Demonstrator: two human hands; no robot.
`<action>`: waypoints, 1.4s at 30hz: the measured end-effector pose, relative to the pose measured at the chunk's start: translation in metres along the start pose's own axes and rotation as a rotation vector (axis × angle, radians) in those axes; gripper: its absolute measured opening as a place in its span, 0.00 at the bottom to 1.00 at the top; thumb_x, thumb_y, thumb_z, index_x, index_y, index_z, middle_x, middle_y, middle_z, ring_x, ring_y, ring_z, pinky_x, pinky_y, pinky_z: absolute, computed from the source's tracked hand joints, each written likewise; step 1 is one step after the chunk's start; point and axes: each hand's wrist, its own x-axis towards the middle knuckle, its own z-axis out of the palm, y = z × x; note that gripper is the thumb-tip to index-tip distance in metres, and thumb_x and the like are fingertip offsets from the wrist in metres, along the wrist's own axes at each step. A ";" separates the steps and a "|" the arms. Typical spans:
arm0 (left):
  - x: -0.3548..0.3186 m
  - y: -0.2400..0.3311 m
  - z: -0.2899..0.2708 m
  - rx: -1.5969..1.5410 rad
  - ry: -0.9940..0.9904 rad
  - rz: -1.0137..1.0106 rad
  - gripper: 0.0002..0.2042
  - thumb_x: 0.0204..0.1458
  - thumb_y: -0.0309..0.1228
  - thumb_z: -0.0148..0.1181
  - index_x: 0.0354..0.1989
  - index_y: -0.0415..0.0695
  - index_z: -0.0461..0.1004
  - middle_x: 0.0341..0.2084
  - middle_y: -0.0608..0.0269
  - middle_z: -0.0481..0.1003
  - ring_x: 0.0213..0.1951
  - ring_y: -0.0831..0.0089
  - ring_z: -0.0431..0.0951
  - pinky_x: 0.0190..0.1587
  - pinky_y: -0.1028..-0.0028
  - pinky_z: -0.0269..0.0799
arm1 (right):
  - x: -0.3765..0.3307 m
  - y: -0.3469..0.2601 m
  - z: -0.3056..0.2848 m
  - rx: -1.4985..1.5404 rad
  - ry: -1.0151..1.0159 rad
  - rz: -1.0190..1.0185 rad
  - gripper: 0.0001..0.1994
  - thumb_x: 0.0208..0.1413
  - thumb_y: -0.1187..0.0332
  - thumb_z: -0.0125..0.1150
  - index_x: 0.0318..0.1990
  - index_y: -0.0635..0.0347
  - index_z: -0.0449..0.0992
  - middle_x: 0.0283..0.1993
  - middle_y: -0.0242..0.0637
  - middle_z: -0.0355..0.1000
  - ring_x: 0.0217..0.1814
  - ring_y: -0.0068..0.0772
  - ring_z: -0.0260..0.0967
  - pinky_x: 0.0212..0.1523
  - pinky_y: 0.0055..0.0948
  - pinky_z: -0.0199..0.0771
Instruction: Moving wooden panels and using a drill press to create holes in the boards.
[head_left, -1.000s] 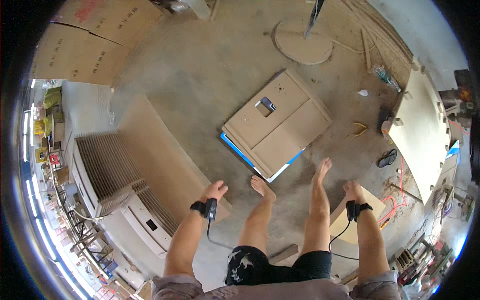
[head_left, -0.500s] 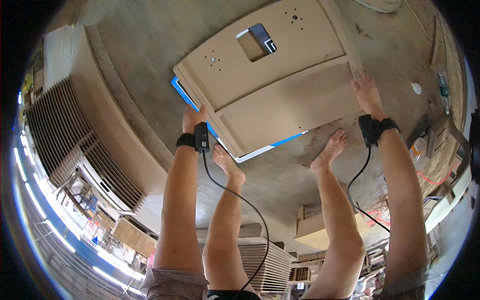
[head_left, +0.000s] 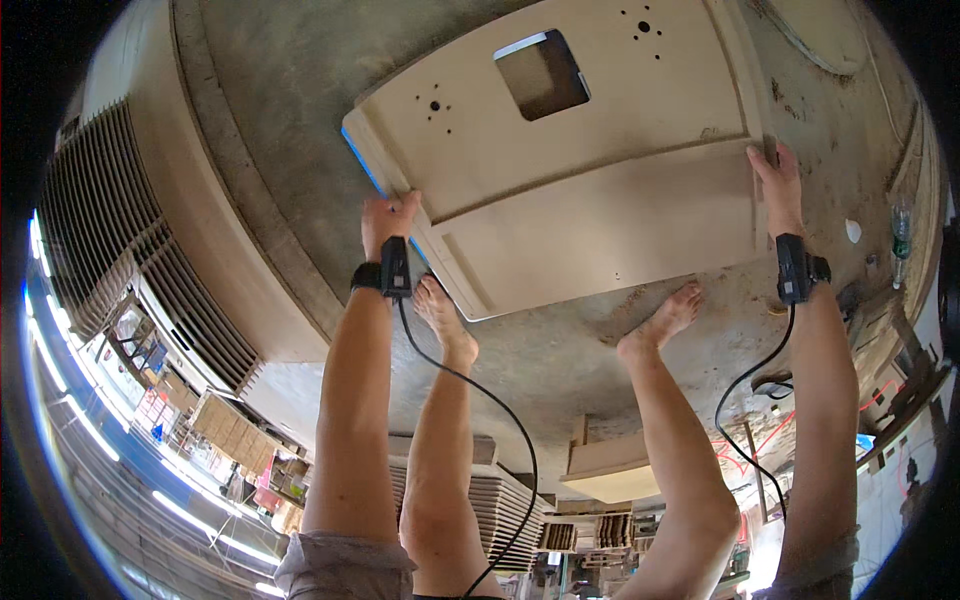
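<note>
A large beige panel (head_left: pixel 600 215) lies in front of my feet, with a square cutout, small round holes and a lengthwise ridge. Under its left edge a thin strip of a blue thing (head_left: pixel 362 160) shows; the rest of that thing is hidden. My left hand (head_left: pixel 385 222) grips the panel's left edge, thumb on top and fingers at the side. At the opposite edge my right hand (head_left: pixel 780 188) is closed round the rim, with its thumb on the upper face. Both wrists carry a black strapped device with a cable.
Stacked ribbed beige boards (head_left: pixel 105 215) stand at the left, beside a long curved beige piece (head_left: pixel 205 200). A plastic bottle (head_left: pixel 901 240) and a small white object (head_left: pixel 852 231) lie on the floor at right. My bare feet (head_left: pixel 665 318) flank the panel's near edge.
The panel's right side has moved right together with my right hand. The blue and white border along the near edge is now mostly covered, and the cutout shows less blue and white.
</note>
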 end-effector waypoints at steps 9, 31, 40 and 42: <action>-0.004 -0.014 0.031 0.039 0.120 -0.111 0.30 0.35 0.53 0.62 0.32 0.33 0.69 0.31 0.46 0.70 0.35 0.55 0.71 0.38 0.61 0.67 | 0.004 0.012 0.022 -0.087 0.002 0.021 0.40 0.41 0.51 0.61 0.52 0.76 0.53 0.51 0.55 0.59 0.53 0.44 0.59 0.52 0.33 0.59; -0.141 -0.035 -0.151 -0.412 -0.401 0.043 0.25 0.44 0.48 0.56 0.35 0.33 0.65 0.29 0.48 0.71 0.35 0.59 0.72 0.37 0.66 0.66 | -0.227 -0.043 -0.142 -0.080 -0.042 0.123 0.20 0.48 0.66 0.56 0.49 0.62 0.64 0.45 0.39 0.65 0.46 0.28 0.61 0.46 0.26 0.62; -0.145 -0.054 -0.179 -0.128 -0.825 -0.026 0.31 0.44 0.55 0.52 0.34 0.30 0.65 0.30 0.44 0.71 0.34 0.59 0.73 0.36 0.67 0.68 | -0.305 -0.076 -0.195 -0.009 -0.666 0.468 0.25 0.47 0.77 0.51 0.56 0.65 0.57 0.55 0.38 0.59 0.53 0.25 0.59 0.52 0.25 0.60; -0.137 -0.013 -0.191 0.015 -1.190 -0.157 0.35 0.49 0.53 0.47 0.52 0.29 0.53 0.44 0.46 0.66 0.46 0.61 0.67 0.47 0.67 0.63 | -0.301 -0.062 -0.220 0.073 -0.637 0.550 0.23 0.48 0.75 0.51 0.55 0.64 0.59 0.52 0.37 0.61 0.52 0.26 0.60 0.52 0.27 0.60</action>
